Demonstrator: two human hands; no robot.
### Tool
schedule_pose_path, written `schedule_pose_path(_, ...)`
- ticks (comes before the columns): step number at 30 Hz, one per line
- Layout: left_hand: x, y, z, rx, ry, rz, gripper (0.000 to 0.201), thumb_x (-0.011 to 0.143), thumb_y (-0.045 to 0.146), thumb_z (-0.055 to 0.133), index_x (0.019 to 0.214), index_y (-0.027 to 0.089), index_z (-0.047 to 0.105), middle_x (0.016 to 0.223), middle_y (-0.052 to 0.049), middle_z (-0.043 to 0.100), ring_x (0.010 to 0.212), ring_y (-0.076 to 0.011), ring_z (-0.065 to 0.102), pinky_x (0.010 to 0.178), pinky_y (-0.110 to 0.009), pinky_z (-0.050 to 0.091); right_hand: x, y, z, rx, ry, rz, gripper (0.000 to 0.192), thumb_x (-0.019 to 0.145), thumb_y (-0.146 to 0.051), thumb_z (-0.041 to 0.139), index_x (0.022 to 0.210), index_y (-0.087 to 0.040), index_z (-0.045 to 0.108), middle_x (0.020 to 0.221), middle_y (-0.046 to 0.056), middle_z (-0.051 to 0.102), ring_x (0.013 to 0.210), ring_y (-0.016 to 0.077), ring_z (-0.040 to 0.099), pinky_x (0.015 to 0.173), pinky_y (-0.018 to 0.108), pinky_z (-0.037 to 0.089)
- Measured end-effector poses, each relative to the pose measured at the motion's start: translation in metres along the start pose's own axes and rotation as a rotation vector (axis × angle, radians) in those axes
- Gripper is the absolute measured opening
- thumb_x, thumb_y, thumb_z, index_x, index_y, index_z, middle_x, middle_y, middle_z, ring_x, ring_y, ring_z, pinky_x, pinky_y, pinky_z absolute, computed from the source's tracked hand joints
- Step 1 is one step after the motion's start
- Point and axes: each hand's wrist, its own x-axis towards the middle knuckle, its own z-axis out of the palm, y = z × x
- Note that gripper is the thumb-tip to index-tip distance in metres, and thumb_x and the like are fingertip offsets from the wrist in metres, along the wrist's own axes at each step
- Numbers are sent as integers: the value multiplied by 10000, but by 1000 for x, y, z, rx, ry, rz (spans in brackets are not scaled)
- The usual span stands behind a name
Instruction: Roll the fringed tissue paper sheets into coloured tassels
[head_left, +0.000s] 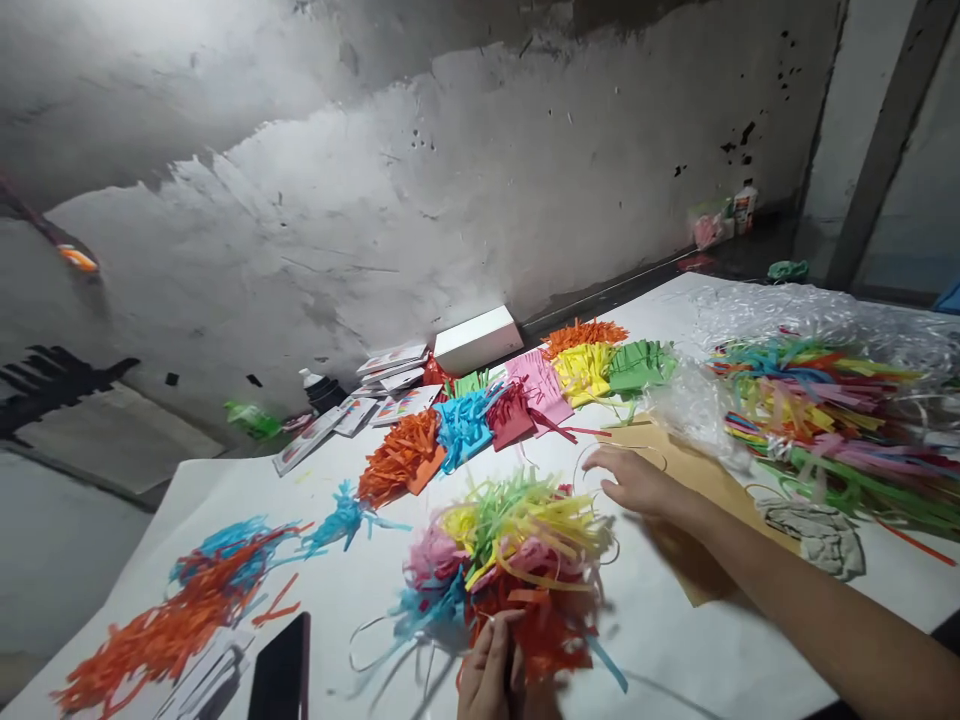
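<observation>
1. Surface: white tabletop [652,650], set beside a grey wall [480,180] with patchy, peeling finish and scattered dark marks.
2. Near edge, about the middle: fringed paper bundle [525,560] in yellow, green, pink, blue and orange.
3. At the orange underside of this bundle: left hand [487,670], with thumb and fingers pressed together, pinching the lower paper.
4. Just beyond the bundle, toward the right edge: right hand [626,480], with fingers partly curled and thin looped thread beside them; unable to tell whether gripped.
5. Beneath the right forearm: brown paper sheet [690,455].
6. Toward the far edge: row of fringed paper pieces [532,385]; behind these, white box [480,340] and stacked printed cards [394,365].
7. Toward the right edge: clear plastic wrap [810,310], multicoloured strips [832,400] and crumpled grey cloth [814,535].
8. Toward the near left corner: orange strips [157,630] and dark phone [281,670].
9. Beyond the far edge, near the wall: white bottle [745,208].
</observation>
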Motion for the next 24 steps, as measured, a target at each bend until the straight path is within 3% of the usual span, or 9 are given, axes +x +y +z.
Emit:
schedule_pose_path(3,2,0,-6,-88,-68,-87,670,613,809,751,884,197,740,472,116,256,401,-36,174,382,-147,139,-8,19,20,-86,-119,3,388,972,-359,665,1316,-195,599,1416,109,560,1263,299,564,1048,557,472)
schedule_pose_path(6,-1,4,-7,-121,-80,-110,666,611,787,779,892,184,742,495,114,299,420,-32,203,399,-137,175,-1,19,49,-155,-194,23,454,971,-356,665,1385,-209,551,1480,117,503,1305,319,530,1062,574,460)
schedule_pose_path(9,-5,8,-7,-165,-42,-95,655,603,770,797,882,181,733,506,114,302,438,-39,202,405,-143,184,8,15,66,-210,-269,64,440,974,-357,662,1370,-196,557,1403,112,561,1225,296,588,1013,547,503)
schedule_pose_path(11,-5,12,-9,-175,-11,-72,656,601,767,799,885,180,724,505,122,261,445,-44,179,406,-150,163,9,16,62,-224,-332,91,394,982,-357,654,1328,-184,580,1307,99,617,1113,258,645,935,488,556)
schedule_pose_path(15,-4,26,-18,-183,72,-13,642,632,758,780,914,186,702,523,116,275,457,-55,168,405,-173,157,-6,25,17,-220,-426,123,298,983,-369,656,1199,-165,640,1145,67,676,951,201,682,829,406,590)
schedule_pose_path(17,-2,34,-25,-180,121,22,615,655,738,779,923,190,700,536,108,290,465,-63,179,407,-182,172,-18,29,-16,-220,-398,144,292,987,-376,648,1192,-169,643,1110,61,687,928,192,683,830,401,585)
schedule_pose_path(20,0,43,-35,-167,160,79,566,667,696,799,901,190,700,546,99,307,473,-73,198,408,-193,205,-37,32,-65,-194,-370,146,258,951,-408,687,1041,-167,709,855,8,712,726,144,673,703,308,566)
schedule_pose_path(22,2,47,-41,-160,166,121,546,674,689,800,867,191,688,549,91,336,471,-75,228,408,-190,235,-47,34,-91,-192,-296,148,351,986,-457,590,854,-181,764,757,12,724,711,142,687,674,246,519)
schedule_pose_path(24,4,49,-45,-158,173,155,551,675,699,797,843,191,666,544,98,334,464,-67,242,412,-173,245,-56,37,-112,-230,-129,178,470,1008,-498,493,827,-184,791,819,56,767,794,169,721,710,244,505)
